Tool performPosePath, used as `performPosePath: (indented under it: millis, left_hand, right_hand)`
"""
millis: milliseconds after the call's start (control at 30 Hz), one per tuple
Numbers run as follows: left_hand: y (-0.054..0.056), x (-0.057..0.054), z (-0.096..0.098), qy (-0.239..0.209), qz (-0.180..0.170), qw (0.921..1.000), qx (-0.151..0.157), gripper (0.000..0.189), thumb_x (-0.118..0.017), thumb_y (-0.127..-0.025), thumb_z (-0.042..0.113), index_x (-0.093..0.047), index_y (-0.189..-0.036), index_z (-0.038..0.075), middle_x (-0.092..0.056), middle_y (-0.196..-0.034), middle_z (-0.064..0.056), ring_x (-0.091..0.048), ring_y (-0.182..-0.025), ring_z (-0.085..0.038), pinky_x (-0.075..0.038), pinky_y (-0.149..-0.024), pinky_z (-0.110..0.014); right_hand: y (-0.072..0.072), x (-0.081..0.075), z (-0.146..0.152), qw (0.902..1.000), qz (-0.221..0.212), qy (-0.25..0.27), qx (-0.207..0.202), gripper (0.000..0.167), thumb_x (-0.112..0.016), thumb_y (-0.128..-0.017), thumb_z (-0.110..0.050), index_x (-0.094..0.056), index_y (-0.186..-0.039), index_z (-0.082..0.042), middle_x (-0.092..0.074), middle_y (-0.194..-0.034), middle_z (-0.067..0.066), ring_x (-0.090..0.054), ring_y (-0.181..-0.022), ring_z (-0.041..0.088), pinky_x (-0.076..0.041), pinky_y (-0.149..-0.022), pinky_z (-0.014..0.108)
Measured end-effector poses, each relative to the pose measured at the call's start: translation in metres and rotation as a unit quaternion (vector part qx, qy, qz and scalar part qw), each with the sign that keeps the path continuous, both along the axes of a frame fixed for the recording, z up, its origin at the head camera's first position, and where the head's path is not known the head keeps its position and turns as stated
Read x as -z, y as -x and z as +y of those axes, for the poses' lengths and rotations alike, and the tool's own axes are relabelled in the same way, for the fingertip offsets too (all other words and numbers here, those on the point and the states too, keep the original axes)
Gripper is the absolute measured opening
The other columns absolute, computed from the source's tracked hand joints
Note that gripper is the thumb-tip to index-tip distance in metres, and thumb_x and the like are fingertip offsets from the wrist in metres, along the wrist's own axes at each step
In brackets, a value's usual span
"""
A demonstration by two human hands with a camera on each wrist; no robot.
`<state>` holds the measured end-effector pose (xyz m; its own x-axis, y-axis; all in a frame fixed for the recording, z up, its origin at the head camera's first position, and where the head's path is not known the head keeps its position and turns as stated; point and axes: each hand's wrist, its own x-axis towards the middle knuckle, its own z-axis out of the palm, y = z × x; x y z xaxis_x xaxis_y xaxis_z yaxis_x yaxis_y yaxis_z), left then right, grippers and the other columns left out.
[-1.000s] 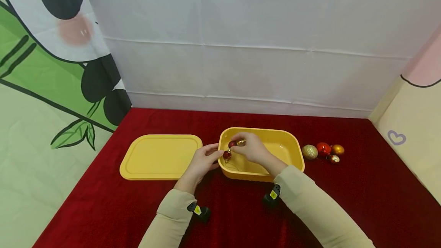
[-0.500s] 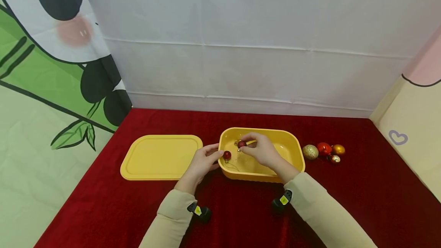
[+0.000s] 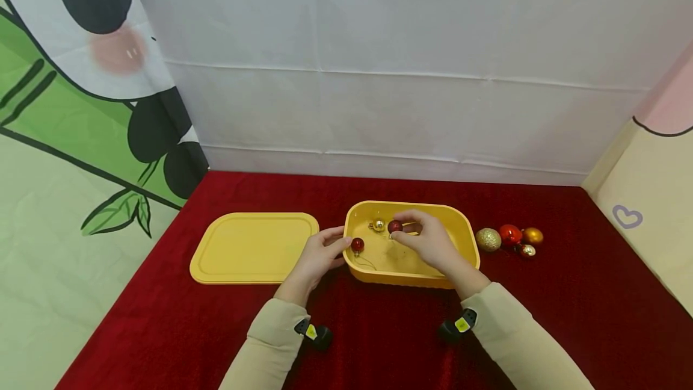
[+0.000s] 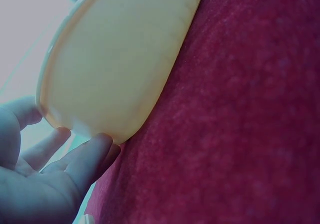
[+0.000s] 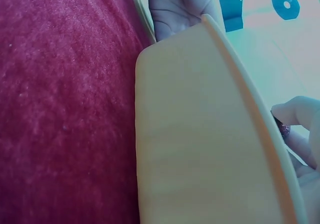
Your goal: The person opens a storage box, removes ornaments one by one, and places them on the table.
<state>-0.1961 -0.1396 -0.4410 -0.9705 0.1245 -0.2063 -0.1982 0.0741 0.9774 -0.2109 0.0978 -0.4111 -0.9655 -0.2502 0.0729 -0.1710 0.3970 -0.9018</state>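
Observation:
A yellow plastic box (image 3: 373, 277) sits on the red cloth. My left hand (image 3: 317, 256) holds its left end, thumb over the rim and fingers against the outer wall, as the left wrist view shows of the fingers (image 4: 90, 156). Inside the box, my right hand (image 3: 428, 239) pinches a dark red glittery bauble (image 3: 395, 227) between thumb and fingers. A shiny gold bauble (image 3: 378, 225) lies just left of it. Nearer my left thumb is a shiny red bauble (image 3: 357, 245) with a loop of thread. The box's side hides most of the right hand in the right wrist view.
Left of the box lies a flat yellow lid (image 3: 254, 248). To the right, a cluster holds a glittery gold bauble (image 3: 488, 239), a red bauble (image 3: 510, 235), an orange-gold bauble (image 3: 533, 236) and a small gold one (image 3: 527, 251). A white cloth wall (image 3: 346, 107) stands behind.
My right hand has moved rightward inside the box with the dark red bauble, away from the shiny red one. The gold bauble has come into plain view. My left hand has stayed put.

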Motion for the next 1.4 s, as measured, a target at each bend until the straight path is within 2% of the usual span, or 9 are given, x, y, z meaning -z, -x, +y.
performPosePath:
  millis: [200,367,467,600,700,800,900,1100,1400]
  left_hand:
    - [0.001,0.004,0.002,-0.002,0.001,0.9999,-0.012,0.046,-0.058,-0.095,0.020,-0.048,-0.137,0.005,-0.053,-0.135,-0.021,-0.058,-0.116,-0.032,-0.053,-0.090,-0.042]
    - [0.000,0.003,0.004,-0.001,0.003,0.9999,-0.014,0.047,-0.057,-0.095,0.020,-0.047,-0.138,0.005,-0.053,-0.134,-0.021,-0.058,-0.116,-0.032,-0.053,-0.089,-0.041]
    - [-0.001,-0.001,0.005,0.003,0.000,0.9999,-0.010,0.047,-0.057,-0.095,0.018,-0.046,-0.138,0.003,-0.052,-0.135,-0.022,-0.057,-0.117,-0.034,-0.053,-0.090,-0.042]
    - [-0.008,-0.014,0.007,0.009,0.002,0.9999,-0.008,0.045,-0.054,-0.096,0.015,-0.045,-0.137,-0.001,-0.051,-0.135,-0.025,-0.056,-0.117,-0.036,-0.052,-0.091,-0.042]
    - [-0.006,-0.012,0.007,0.008,0.002,0.9999,-0.011,0.046,-0.054,-0.096,0.015,-0.045,-0.137,-0.001,-0.051,-0.135,-0.025,-0.057,-0.117,-0.035,-0.052,-0.090,-0.042]
    - [0.001,0.000,0.005,0.007,-0.002,0.9999,-0.014,0.047,-0.056,-0.095,0.018,-0.046,-0.138,0.002,-0.051,-0.136,-0.022,-0.057,-0.117,-0.034,-0.052,-0.091,-0.042]
    - [0.003,0.004,0.005,0.005,0.001,0.9998,-0.017,0.047,-0.057,-0.095,0.020,-0.046,-0.138,0.005,-0.051,-0.136,-0.021,-0.057,-0.117,-0.033,-0.053,-0.090,-0.042]
    - [0.005,0.005,0.006,0.009,0.004,0.9998,-0.019,0.046,-0.058,-0.095,0.021,-0.048,-0.137,0.006,-0.053,-0.135,-0.019,-0.058,-0.116,-0.031,-0.053,-0.090,-0.040]
    - [0.006,0.007,0.007,0.011,0.000,0.9996,-0.025,0.046,-0.058,-0.094,0.021,-0.049,-0.137,0.007,-0.054,-0.133,-0.017,-0.059,-0.115,-0.029,-0.053,-0.090,-0.040]
  right_hand:
    - [-0.001,0.003,0.011,0.9995,0.011,0.029,0.004,0.039,-0.071,-0.084,-0.012,-0.061,-0.120,-0.001,-0.067,-0.110,0.017,-0.062,-0.098,0.024,-0.049,-0.073,0.021]
    - [-0.003,0.004,0.022,0.9988,0.013,0.045,0.013,0.040,-0.071,-0.084,-0.011,-0.060,-0.120,0.000,-0.066,-0.110,0.019,-0.060,-0.096,0.019,-0.050,-0.072,0.019]
    - [-0.004,0.004,0.029,0.9984,0.013,0.052,0.020,0.040,-0.070,-0.084,-0.010,-0.059,-0.121,0.002,-0.065,-0.110,0.020,-0.060,-0.094,0.013,-0.050,-0.071,0.018]
    - [-0.005,0.003,0.039,0.9973,0.016,0.065,0.031,0.040,-0.071,-0.084,-0.010,-0.060,-0.120,0.003,-0.065,-0.109,0.021,-0.059,-0.088,0.003,-0.049,-0.068,0.018]
    - [-0.005,0.004,0.046,0.9967,0.017,0.069,0.039,0.041,-0.071,-0.084,-0.012,-0.060,-0.120,0.003,-0.065,-0.108,0.020,-0.060,-0.086,-0.002,-0.049,-0.068,0.016]
    - [-0.004,0.005,0.054,0.9958,0.014,0.080,0.041,0.042,-0.071,-0.084,-0.012,-0.058,-0.120,0.005,-0.066,-0.109,0.018,-0.062,-0.086,-0.003,-0.050,-0.071,0.015]
    - [-0.005,0.004,0.061,0.9946,0.015,0.093,0.044,0.043,-0.071,-0.084,-0.012,-0.056,-0.121,0.006,-0.068,-0.106,0.010,-0.063,-0.089,-0.002,-0.051,-0.075,0.014]
    - [-0.006,0.004,0.076,0.9926,0.026,0.096,0.069,0.043,-0.071,-0.085,-0.015,-0.058,-0.121,0.002,-0.065,-0.092,-0.020,-0.061,-0.087,-0.005,-0.051,-0.074,0.012]
    - [-0.007,0.007,0.094,0.9899,0.044,0.105,0.085,0.043,-0.070,-0.086,-0.015,-0.056,-0.121,0.004,-0.063,-0.094,-0.022,-0.060,-0.088,-0.004,-0.052,-0.075,0.012]
